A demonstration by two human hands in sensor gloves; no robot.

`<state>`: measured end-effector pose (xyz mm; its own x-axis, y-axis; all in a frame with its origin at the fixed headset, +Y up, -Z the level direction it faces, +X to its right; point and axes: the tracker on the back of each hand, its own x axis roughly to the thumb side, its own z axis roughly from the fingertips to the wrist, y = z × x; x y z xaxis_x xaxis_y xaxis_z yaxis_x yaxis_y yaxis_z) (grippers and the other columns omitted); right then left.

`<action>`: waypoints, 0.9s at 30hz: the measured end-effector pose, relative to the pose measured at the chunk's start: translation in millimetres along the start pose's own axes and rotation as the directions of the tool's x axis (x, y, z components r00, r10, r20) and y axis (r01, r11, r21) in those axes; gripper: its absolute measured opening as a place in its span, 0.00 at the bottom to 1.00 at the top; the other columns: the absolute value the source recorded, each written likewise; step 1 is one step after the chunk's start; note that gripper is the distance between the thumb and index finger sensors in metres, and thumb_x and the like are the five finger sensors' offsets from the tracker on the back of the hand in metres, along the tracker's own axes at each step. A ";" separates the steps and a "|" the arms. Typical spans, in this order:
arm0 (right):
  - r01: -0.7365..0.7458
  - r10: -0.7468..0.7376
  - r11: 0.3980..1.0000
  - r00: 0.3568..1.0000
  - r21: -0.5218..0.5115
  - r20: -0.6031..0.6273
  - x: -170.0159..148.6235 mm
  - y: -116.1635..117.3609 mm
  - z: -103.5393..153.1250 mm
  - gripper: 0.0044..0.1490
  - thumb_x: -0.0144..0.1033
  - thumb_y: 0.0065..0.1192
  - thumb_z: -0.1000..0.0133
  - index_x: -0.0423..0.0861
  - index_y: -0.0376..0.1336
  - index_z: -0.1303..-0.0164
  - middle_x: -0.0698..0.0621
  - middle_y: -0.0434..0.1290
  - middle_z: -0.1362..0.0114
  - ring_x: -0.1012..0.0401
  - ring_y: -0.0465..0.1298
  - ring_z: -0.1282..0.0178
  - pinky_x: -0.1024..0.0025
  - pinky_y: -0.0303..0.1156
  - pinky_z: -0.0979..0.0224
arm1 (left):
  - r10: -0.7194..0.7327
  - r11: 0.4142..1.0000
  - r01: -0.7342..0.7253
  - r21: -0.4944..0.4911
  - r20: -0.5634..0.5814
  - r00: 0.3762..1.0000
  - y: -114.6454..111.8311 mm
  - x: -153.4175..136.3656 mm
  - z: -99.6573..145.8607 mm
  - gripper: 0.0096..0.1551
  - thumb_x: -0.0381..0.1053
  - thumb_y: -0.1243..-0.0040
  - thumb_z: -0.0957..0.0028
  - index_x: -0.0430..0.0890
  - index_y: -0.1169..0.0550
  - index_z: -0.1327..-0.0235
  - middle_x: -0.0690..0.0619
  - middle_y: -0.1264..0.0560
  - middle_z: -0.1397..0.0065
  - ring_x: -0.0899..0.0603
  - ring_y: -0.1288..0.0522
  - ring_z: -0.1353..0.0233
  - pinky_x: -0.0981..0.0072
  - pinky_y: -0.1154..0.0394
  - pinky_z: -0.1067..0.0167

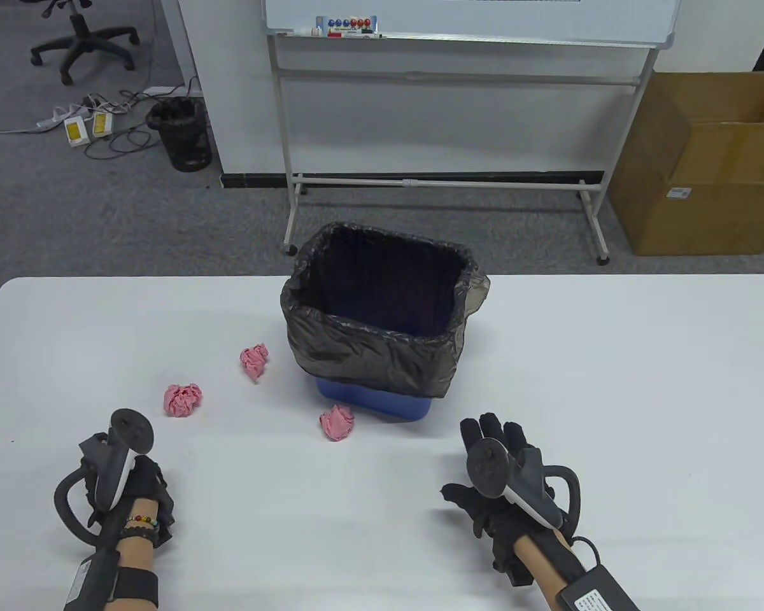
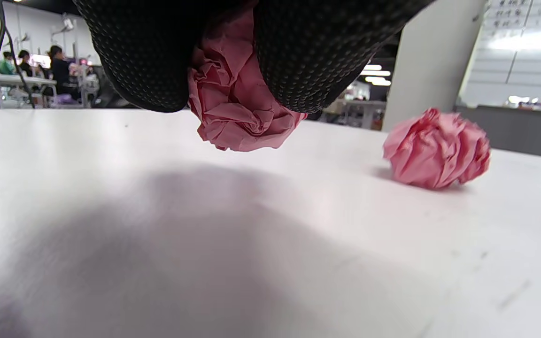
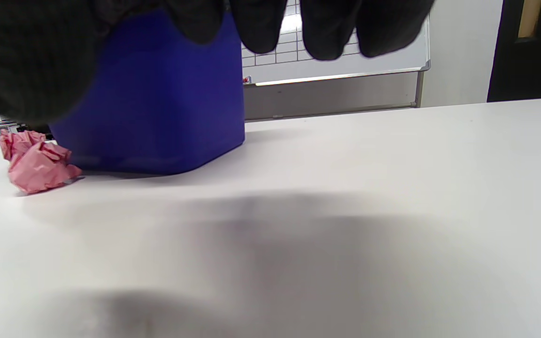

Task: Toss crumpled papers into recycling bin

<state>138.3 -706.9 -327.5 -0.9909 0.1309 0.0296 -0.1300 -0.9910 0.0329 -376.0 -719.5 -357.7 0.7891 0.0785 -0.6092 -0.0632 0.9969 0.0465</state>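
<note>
The white table [image 1: 611,382] spans the lower half of the table view. On it, near the far edge and about centre, stands the blue bin [image 1: 375,404], upright, lined with a dark bag [image 1: 369,356] that drapes over its rim and most of its walls; what lies inside cannot be made out. The right hand [image 1: 506,484] hovers over the table to the right of and nearer than the bin, gloved fingers [image 3: 327,28] spread and holding nothing — in the right wrist view they hang free above the surface, with the bin wall behind them. The left hand [image 1: 137,490] is at the near left of the table; its fingers [image 2: 308,51] are closed around a pink paper ball [image 2: 237,108], pinched between two gloved digits and held clear of the table, as the left wrist view shows. Three more pink balls lie loose on the table: one [image 1: 183,400] just beyond the left hand, one [image 1: 254,360] farther on and near the bin's left side but apart from it, and one [image 1: 337,422] just in front of the bin's near left corner — whether it touches the bin cannot be told.
</note>
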 end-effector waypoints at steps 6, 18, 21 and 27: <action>0.005 -0.005 1.000 1.000 -0.003 0.000 -0.7 0.1 -0.4 0.65 0.69 0.69 0.62 0.58 0.44 0.18 0.51 0.49 0.10 0.43 0.53 0.11 0.44 0.57 0.18 | 0.012 1.000 -0.011 -0.007 0.066 0.998 9.9 14.6 8.5 0.36 0.44 0.32 0.50 0.46 0.30 0.26 0.40 0.32 0.20 0.34 0.26 0.25 0.51 0.21 0.33; -0.001 0.001 1.000 1.000 0.015 -0.007 -0.4 2.6 -1.3 0.65 0.69 0.68 0.62 0.59 0.44 0.18 0.51 0.48 0.10 0.43 0.53 0.11 0.44 0.57 0.18 | 0.042 0.995 -0.017 -0.094 0.280 0.959 25.2 66.7 43.6 0.36 0.45 0.29 0.50 0.45 0.29 0.26 0.40 0.31 0.20 0.34 0.25 0.26 0.52 0.19 0.35; 0.001 -0.001 1.000 1.000 0.015 -0.008 -0.5 2.7 -1.4 0.65 0.69 0.68 0.62 0.59 0.44 0.18 0.51 0.49 0.10 0.43 0.53 0.11 0.44 0.57 0.18 | 0.063 0.994 -0.029 -0.108 0.325 0.944 26.4 76.0 51.8 0.36 0.45 0.29 0.50 0.45 0.29 0.26 0.40 0.31 0.20 0.34 0.24 0.26 0.52 0.19 0.35; 0.005 -0.005 1.000 1.000 0.018 -0.012 -1.3 2.7 -1.5 0.65 0.69 0.68 0.62 0.59 0.44 0.18 0.51 0.49 0.10 0.43 0.54 0.11 0.44 0.57 0.18 | 0.147 0.971 -0.054 -0.232 0.405 0.902 26.4 94.5 64.6 0.36 0.45 0.29 0.51 0.45 0.28 0.27 0.39 0.30 0.21 0.34 0.24 0.27 0.53 0.18 0.36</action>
<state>139.1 -709.8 -329.0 -0.9906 0.1358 0.0176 -0.1348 -0.9896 0.0508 -263.6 -685.7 -362.9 0.9502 0.2182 -0.2223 -0.2460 0.9635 -0.1058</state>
